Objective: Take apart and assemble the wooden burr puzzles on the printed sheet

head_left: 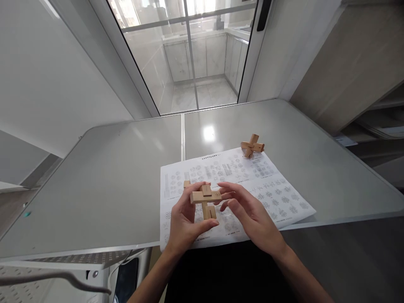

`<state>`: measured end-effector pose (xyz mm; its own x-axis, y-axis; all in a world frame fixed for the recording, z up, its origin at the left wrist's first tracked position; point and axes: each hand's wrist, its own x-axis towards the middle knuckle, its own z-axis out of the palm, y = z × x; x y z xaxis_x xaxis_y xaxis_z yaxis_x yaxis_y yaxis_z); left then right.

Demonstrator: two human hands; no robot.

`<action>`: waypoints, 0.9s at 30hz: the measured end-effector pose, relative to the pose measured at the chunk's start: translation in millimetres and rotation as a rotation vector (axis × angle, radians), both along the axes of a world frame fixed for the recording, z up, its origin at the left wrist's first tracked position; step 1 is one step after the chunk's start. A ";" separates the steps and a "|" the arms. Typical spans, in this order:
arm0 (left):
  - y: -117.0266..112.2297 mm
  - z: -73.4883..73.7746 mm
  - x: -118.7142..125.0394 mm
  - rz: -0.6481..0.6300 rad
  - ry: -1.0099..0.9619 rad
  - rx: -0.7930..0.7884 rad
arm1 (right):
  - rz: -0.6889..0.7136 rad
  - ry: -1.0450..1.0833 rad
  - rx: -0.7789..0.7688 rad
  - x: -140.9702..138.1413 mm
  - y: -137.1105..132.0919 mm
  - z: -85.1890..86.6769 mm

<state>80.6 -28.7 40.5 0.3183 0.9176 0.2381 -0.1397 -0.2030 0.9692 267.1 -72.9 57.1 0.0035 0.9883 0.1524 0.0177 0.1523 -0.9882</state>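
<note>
Pinched crossed wooden bars [205, 196] in the left hand [184, 227], above a printed sheet [252, 187].

Gripped the bars with the left thumb at the lower block and the fingers curled along the far side; held the right hand [254, 219] loosely spread, fingers bent and parted, by the right end of the top bar, but could not tell whether touching it. Glimpsed a small block end [187, 184] behind the left fingers, without being able to tell if joined to the rest. Farther out, saw a second wooden cross [251, 146] at the sheet's far right corner, overlapping it. Beneath, saw a grey table [126, 176] with a pale seam [182, 139]; past its far edge, a framed glass door [192, 59]; below its near left edge, a thick cable [63, 275].
</note>
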 end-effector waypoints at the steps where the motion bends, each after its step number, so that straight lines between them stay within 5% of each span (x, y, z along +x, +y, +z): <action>1: 0.0 -0.6 -1.1 -0.021 -0.028 -0.038 | 0.012 -0.043 0.022 1.9 0.1 0.5; 10: -12.7 -8.4 1.2 -0.053 -0.075 -0.175 | -0.078 -0.250 0.181 -5.6 -2.5 -2.2; 27: -16.2 -9.8 -10.3 -0.103 -0.072 -0.207 | 0.024 -0.193 -0.030 -2.5 -2.8 2.5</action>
<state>70.3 -44.9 30.6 0.4016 0.9129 0.0735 -0.2198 0.0182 0.9754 264.6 -75.7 59.5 -0.0460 0.9919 0.1187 0.2037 0.1256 -0.9709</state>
